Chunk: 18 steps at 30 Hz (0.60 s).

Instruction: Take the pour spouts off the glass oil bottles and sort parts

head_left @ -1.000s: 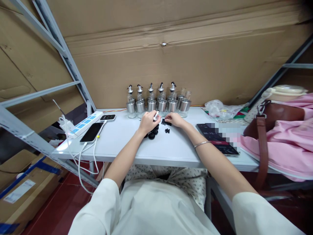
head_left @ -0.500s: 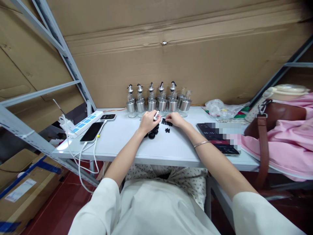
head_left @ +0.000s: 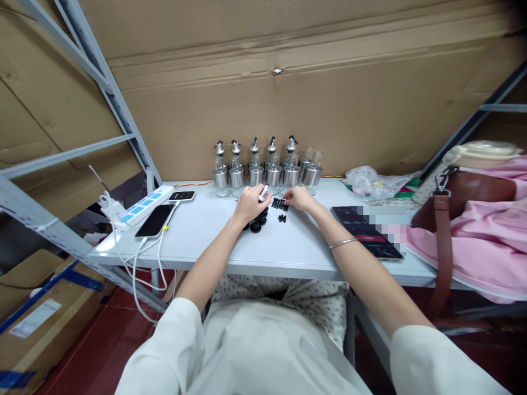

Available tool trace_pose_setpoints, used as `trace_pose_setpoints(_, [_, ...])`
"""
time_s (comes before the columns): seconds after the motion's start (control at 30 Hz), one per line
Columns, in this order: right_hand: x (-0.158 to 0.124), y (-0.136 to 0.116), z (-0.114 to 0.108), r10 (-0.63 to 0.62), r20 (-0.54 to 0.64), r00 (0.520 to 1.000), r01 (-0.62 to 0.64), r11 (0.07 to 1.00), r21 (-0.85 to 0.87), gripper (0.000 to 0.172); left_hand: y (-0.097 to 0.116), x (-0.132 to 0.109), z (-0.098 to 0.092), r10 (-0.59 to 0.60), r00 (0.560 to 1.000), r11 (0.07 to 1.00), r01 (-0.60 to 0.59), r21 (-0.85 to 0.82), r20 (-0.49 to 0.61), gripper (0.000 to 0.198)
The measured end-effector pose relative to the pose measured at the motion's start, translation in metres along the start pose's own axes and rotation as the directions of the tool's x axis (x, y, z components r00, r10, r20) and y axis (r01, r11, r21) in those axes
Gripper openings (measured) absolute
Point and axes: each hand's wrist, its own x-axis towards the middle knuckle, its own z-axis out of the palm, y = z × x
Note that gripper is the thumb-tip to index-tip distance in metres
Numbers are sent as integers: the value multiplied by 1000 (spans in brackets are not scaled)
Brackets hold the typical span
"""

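My left hand (head_left: 249, 203) is curled round a small white spout part (head_left: 262, 192) above a heap of black round caps (head_left: 257, 221) on the white table (head_left: 288, 247). My right hand (head_left: 300, 198) hovers with bent fingers over a cluster of small black plugs (head_left: 280, 205); whether it pinches one is hidden. A single black plug (head_left: 281, 218) lies just nearer me. Behind both hands stands a row of glass and steel bottles (head_left: 265, 171), most topped with pourers, two at the right without.
A black phone (head_left: 155, 220) on a white cable, a power strip (head_left: 142, 206) and a small black device (head_left: 181, 196) lie at the left. A dark tablet (head_left: 364, 230), brown bag (head_left: 461, 192), pink cloth (head_left: 481, 241) and plastic wrap (head_left: 366, 184) fill the right. Cardboard backs the table.
My right hand has lifted slightly and shifted a little to the right off the black plugs. The left hand has stayed in place.
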Motion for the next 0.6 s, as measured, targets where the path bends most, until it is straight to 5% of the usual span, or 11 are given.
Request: trace_pose_setpoints(0.6, [-1,-1,4,-40,-29,999,41,999,16,19,-1,0,1,4,1000,1000,-3,-3,17,19])
